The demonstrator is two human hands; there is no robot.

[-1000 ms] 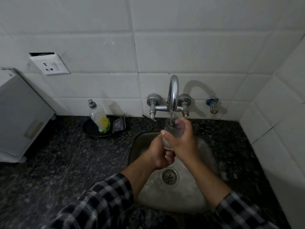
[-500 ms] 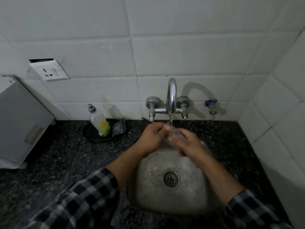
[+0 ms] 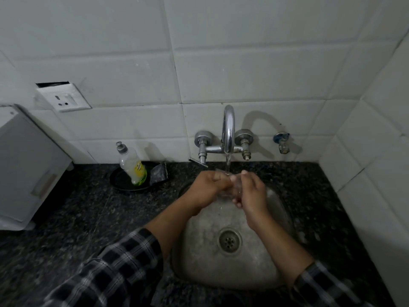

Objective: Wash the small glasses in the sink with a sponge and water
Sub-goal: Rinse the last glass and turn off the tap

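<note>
A small clear glass (image 3: 233,187) is held between both hands over the steel sink (image 3: 261,269), right under the running tap (image 3: 228,129). My left hand (image 3: 208,188) grips the glass from the left, fingers curled at its rim. On the right side my right hand (image 3: 251,191) wraps around it. A thin stream of water falls onto the glass and my fingers. Most of the glass is hidden by my hands. A dark sponge (image 3: 159,172) lies on the counter left of the tap.
A dish-soap bottle (image 3: 132,166) stands tilted in a black dish (image 3: 124,182) on the dark granite counter (image 3: 66,218). A white appliance (image 3: 24,169) stands at the far left. A wall socket (image 3: 64,99) sits above it; a small valve (image 3: 281,142) is right of the tap.
Both hands lifted the glass from low in the sink up and back under the spout. My left hand moved from below the glass to its left side.
</note>
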